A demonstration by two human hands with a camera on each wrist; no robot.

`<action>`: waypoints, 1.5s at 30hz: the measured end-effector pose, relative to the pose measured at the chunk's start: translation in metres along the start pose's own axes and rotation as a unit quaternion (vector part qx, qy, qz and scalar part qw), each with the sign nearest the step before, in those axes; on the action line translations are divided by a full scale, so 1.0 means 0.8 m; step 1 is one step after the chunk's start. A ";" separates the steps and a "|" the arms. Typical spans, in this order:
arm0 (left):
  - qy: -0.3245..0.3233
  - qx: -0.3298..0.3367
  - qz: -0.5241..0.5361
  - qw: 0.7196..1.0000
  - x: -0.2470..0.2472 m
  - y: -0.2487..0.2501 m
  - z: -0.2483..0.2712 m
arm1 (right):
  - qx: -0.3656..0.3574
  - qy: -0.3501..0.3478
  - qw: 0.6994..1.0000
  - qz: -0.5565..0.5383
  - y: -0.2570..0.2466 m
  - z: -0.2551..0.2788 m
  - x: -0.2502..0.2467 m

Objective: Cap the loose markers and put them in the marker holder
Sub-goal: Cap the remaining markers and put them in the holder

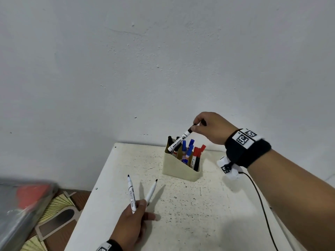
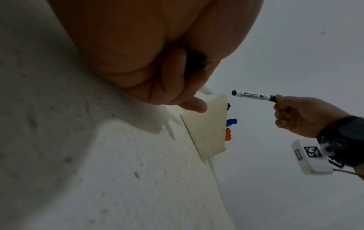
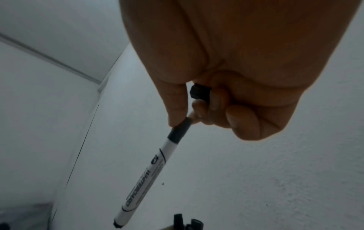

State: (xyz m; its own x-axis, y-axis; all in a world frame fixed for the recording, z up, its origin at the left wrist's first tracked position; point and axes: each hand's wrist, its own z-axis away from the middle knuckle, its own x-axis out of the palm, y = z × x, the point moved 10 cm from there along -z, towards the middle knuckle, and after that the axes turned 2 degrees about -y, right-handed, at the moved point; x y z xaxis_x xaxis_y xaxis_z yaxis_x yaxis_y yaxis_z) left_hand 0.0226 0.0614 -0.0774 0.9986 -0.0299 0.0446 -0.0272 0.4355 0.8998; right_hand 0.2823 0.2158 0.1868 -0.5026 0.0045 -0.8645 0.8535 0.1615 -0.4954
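Note:
A beige marker holder (image 1: 181, 169) stands at the back of the white table (image 1: 199, 214), with black, blue and red capped markers in it. My right hand (image 1: 194, 126) hangs above it and pinches the black cap end of a black-and-white whiteboard marker (image 1: 178, 142). The marker slants down with its lower end at the holder's far-left corner. A loose black cap (image 3: 199, 93) is tucked in the same hand's curled fingers. My left hand (image 1: 141, 205) rests on the table and grips two uncapped markers (image 1: 131, 194) (image 1: 151, 192), tips pointing away.
A black cable (image 1: 261, 201) runs from the white wrist camera (image 1: 228, 167) across the table's right side. The wall rises right behind the holder. Left of the table edge lie a patterned floor (image 1: 59, 214) and a blurred grey and red object (image 1: 23, 200).

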 end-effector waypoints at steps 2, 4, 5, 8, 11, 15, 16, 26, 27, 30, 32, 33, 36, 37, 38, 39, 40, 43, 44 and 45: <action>0.005 0.005 0.017 1.000 -0.001 0.006 0.004 | -0.001 0.010 0.999 -0.041 0.003 0.021 -0.011; 0.011 0.009 0.053 0.998 0.000 0.016 0.011 | 0.005 0.010 0.997 -0.073 0.008 0.041 -0.013; 0.012 0.013 0.079 0.997 0.001 0.023 0.016 | 0.010 0.004 0.996 -0.087 0.011 0.051 -0.009; -0.010 0.040 0.142 0.989 0.009 0.051 0.035 | 0.018 -0.032 0.993 -0.115 0.015 0.081 0.010; -0.064 0.072 0.148 0.984 0.025 0.083 0.056 | 0.015 -0.101 0.982 -0.156 0.005 0.120 0.048; -0.171 0.049 0.113 0.978 0.059 0.084 0.102 | 0.015 -0.161 0.951 -0.262 -0.012 0.184 0.099; -0.195 0.035 0.115 0.973 0.066 0.077 0.114 | 0.025 -0.166 0.940 -0.298 -0.013 0.198 0.110; -0.278 -0.005 0.189 0.942 0.086 0.061 0.196 | 0.025 -0.155 0.870 -0.468 -0.032 0.281 0.125; -0.274 0.005 0.183 0.944 0.086 0.065 0.200 | 0.021 -0.147 0.867 -0.475 -0.031 0.284 0.121; -0.245 0.043 0.156 0.956 0.082 0.079 0.210 | 0.039 -0.132 0.864 -0.484 -0.030 0.295 0.118; -0.224 0.076 0.143 0.961 0.073 0.087 0.213 | 0.080 -0.094 0.855 -0.503 -0.014 0.298 0.109; -0.209 0.089 0.142 0.963 0.063 0.089 0.214 | 0.106 -0.053 0.838 -0.533 0.004 0.298 0.096; -0.179 0.085 0.197 0.960 0.031 0.082 0.216 | 0.127 0.042 0.800 -0.585 0.053 0.307 0.035; -0.178 0.083 0.214 0.957 0.025 0.079 0.217 | 0.119 0.039 0.816 -0.564 0.054 0.311 0.021; -0.177 0.087 0.212 0.957 0.021 0.077 0.218 | 0.104 0.022 0.836 -0.539 0.047 0.314 0.015; -0.176 0.099 0.190 0.961 0.021 0.078 0.220 | 0.086 0.003 0.846 -0.526 0.033 0.318 0.015; -0.171 0.116 0.158 0.965 0.024 0.081 0.221 | 0.066 -0.011 0.845 -0.531 0.016 0.321 0.017; -0.147 0.179 0.053 0.971 0.035 0.098 0.226 | 0.010 -0.023 0.832 -0.554 -0.033 0.327 0.023; -0.137 0.193 0.027 0.971 0.037 0.104 0.228 | 0.001 -0.023 0.835 -0.550 -0.042 0.328 0.025; -0.130 0.206 0.006 0.970 0.037 0.109 0.229 | -0.005 -0.025 0.839 -0.544 -0.049 0.329 0.028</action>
State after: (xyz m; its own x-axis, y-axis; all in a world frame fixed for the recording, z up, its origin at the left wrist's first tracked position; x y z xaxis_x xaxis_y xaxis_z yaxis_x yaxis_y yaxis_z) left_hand 0.0410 -0.0665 0.0815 0.9542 -0.2757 0.1158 -0.1082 0.0427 0.9932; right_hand 0.2738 -0.0499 0.1643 -0.9767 -0.1916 0.0965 -0.1082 0.0512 -0.9928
